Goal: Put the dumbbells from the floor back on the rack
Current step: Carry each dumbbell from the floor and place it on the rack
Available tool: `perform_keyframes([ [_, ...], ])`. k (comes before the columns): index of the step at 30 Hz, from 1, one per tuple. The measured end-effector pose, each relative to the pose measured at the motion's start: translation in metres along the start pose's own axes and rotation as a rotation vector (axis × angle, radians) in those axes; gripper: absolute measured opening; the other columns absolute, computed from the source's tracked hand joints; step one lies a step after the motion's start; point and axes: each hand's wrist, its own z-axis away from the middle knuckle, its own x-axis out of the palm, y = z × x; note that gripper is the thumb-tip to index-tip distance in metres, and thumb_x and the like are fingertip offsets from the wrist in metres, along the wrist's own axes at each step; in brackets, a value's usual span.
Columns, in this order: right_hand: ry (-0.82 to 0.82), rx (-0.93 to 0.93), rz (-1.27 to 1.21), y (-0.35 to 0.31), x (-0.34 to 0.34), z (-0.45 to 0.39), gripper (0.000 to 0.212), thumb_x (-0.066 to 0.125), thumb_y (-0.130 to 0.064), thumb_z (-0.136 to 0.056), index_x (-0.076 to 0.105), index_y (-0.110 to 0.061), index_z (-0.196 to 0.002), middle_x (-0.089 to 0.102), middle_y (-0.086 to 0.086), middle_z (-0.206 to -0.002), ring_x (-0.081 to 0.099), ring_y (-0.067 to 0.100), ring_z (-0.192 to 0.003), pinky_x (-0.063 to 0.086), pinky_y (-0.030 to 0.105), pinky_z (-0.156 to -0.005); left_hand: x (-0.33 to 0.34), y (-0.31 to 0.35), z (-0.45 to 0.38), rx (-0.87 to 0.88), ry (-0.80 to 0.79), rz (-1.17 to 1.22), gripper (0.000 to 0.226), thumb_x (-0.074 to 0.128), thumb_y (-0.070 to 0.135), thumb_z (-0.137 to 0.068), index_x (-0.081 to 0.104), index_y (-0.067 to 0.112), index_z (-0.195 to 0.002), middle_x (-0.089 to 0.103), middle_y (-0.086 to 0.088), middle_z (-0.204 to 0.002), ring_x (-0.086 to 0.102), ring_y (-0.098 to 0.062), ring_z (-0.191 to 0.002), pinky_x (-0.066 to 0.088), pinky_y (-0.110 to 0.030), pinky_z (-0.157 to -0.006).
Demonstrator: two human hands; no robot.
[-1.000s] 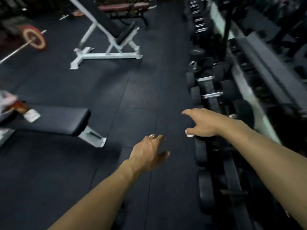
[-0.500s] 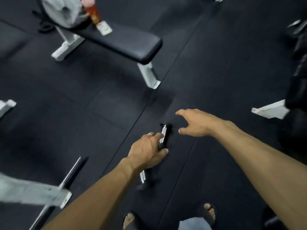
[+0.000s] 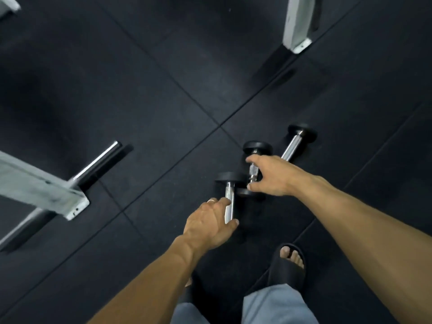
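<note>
Black rubber floor point(image 3: 145, 94) tiles fill the view, their seams crossing just beyond the hands. Far off to the left of both hands a pale metal frame foot point(image 3: 42, 195) and a chrome bar point(image 3: 98, 160) rest on the floor.

The left hand point(image 3: 210, 225) reaches down with fingers and thumb curling round the chrome handle of the nearest dumbbell point(image 3: 228, 202); the near weight is hidden under the hand, the far black head lies just beyond the fingertips. Whether the grip is fully closed I cannot tell for certain, though it looks nearly wrapped.

Just to the right, the right hand point(image 3: 271, 176) comes over the middle dumbbell point(image 3: 253, 170), thumb and fingers set on either side of its short handle, pinching it. One head lies beyond the fingers, the other just under the thumb.

A third dumbbell point(image 3: 295, 143) lies past the right hand, its near end hidden behind the knuckles, untouched.

To do this well, each hand should probably settle at the handle's centre and close fully before lifting, so the weights hang level. Lifting straight up should keep the middle dumbbell from knocking its neighbours. A sandalled foot point(image 3: 288, 263) stands near below the hands, so a slip could land on toes. The rack is not in view.
</note>
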Motion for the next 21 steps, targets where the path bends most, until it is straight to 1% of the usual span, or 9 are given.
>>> perform_keyframes([
  [3, 0.004, -0.033, 0.039, 0.016, 0.044, -0.058, 0.083, 0.073, -0.037, -0.082, 0.03, -0.02, -0.151, 0.048, 0.007, -0.144, 0.046, 0.028, -0.133, 0.041, 0.039, -0.106, 0.047, -0.029, -0.047, -0.054, -0.006, 0.051, 0.056, 0.056, 0.046, -0.089, 0.041, 0.025, -0.14, 0.052, -0.004, -0.123, 0.055, -0.024, -0.114, 0.049, -0.04, -0.092],
  [7, 0.016, -0.065, 0.045, 0.041, 0.088, -0.116, 0.09, 0.077, -0.04, -0.077, 0.03, -0.021, -0.151, 0.048, 0.009, -0.144, 0.045, 0.029, -0.133, 0.039, 0.039, -0.109, 0.096, -0.052, -0.097, -0.114, 0.006, 0.127, 0.062, 0.062, 0.043, -0.087, 0.036, 0.028, -0.141, 0.049, -0.005, -0.124, 0.053, -0.025, -0.115, 0.049, -0.041, -0.094],
  [10, 0.014, -0.09, 0.036, 0.056, 0.107, -0.141, 0.092, 0.079, -0.045, -0.074, 0.032, -0.021, -0.149, 0.055, 0.006, -0.139, 0.051, 0.026, -0.128, 0.041, 0.04, -0.107, 0.122, -0.063, -0.122, -0.137, 0.01, 0.264, 0.077, 0.069, 0.038, -0.083, 0.024, 0.032, -0.145, 0.048, -0.005, -0.121, 0.054, -0.026, -0.111, 0.047, -0.042, -0.095],
  [11, 0.011, -0.102, 0.023, 0.061, 0.112, -0.147, 0.09, 0.079, -0.046, -0.073, 0.035, -0.022, -0.148, 0.059, 0.004, -0.134, 0.055, 0.024, -0.124, 0.044, 0.04, -0.105, 0.129, -0.066, -0.128, -0.139, 0.009, 0.311, 0.083, 0.071, 0.035, -0.081, 0.019, 0.033, -0.146, 0.05, -0.005, -0.123, 0.055, -0.026, -0.11, 0.047, -0.042, -0.095],
  [13, 0.016, -0.131, -0.017, 0.065, 0.121, -0.156, 0.079, 0.08, -0.043, -0.074, 0.042, -0.026, -0.141, 0.066, -0.003, -0.119, 0.062, 0.018, -0.111, 0.048, 0.037, -0.099, 0.139, -0.071, -0.139, -0.143, 0.002, 0.386, 0.091, 0.073, 0.027, -0.08, 0.012, 0.035, -0.147, 0.055, -0.008, -0.123, 0.058, -0.028, -0.109, 0.049, -0.044, -0.094],
  [16, 0.062, -0.168, -0.046, 0.068, 0.127, -0.168, 0.061, 0.081, -0.034, -0.076, 0.053, -0.03, -0.13, 0.07, -0.007, -0.108, 0.065, 0.014, -0.102, 0.051, 0.036, -0.095, 0.149, -0.074, -0.144, -0.153, -0.031, 0.514, 0.098, 0.072, 0.019, -0.079, 0.005, 0.049, -0.143, 0.058, -0.008, -0.119, 0.062, -0.031, -0.099, 0.053, -0.047, -0.089],
  [18, 0.058, -0.187, -0.059, 0.069, 0.128, -0.172, 0.052, 0.081, -0.03, -0.077, 0.058, -0.031, -0.123, 0.071, -0.009, -0.103, 0.066, 0.012, -0.098, 0.052, 0.036, -0.092, 0.152, -0.077, -0.144, -0.169, -0.028, 0.598, 0.1, 0.075, 0.018, -0.075, 0.007, 0.058, -0.138, 0.058, -0.009, -0.118, 0.064, -0.034, -0.094, 0.055, -0.05, -0.085],
  [21, 0.073, -0.193, -0.042, 0.067, 0.127, -0.171, 0.047, 0.079, -0.026, -0.078, 0.059, -0.03, -0.121, 0.069, -0.01, -0.101, 0.065, 0.014, -0.098, 0.051, 0.037, -0.092, 0.152, -0.078, -0.145, -0.188, 0.001, 0.617, 0.098, 0.076, 0.022, -0.072, 0.012, 0.057, -0.137, 0.057, -0.009, -0.119, 0.062, -0.034, -0.098, 0.055, -0.05, -0.086],
])
